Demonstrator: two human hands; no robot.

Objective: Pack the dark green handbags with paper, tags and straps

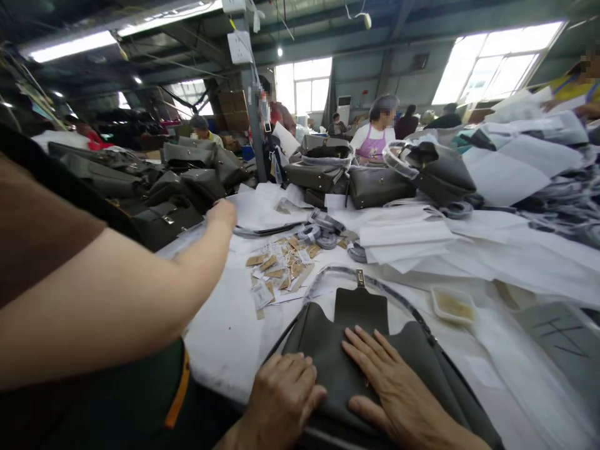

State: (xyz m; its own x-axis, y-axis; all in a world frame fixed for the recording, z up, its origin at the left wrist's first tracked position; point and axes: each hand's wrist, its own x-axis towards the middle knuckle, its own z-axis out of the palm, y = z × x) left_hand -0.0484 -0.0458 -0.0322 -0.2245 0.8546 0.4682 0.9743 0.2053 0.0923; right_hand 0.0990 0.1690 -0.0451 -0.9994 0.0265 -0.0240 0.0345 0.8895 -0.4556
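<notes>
A dark grey-green handbag (323, 337) lies on the table in front of me, its flap (360, 309) turned up and away from me. A metal clasp (360, 278) sits at the flap's tip. The bag's strap (394, 290), in clear wrapping, loops behind the flap. My right hand (391, 387) rests flat on the bag's body, fingers stretched out. Along the near left edge, my left hand (284, 390) grips the bag with curled fingers; its fingertips are partly hidden.
A co-worker's arm (154, 294) reaches across from the left. Brown tags (285, 265) and coiled wrapped straps (323, 234) lie beyond the bag. A small plastic tray (452, 306) is at right. White paper sheets (407, 234) and more handbags (379, 184) lie farther back.
</notes>
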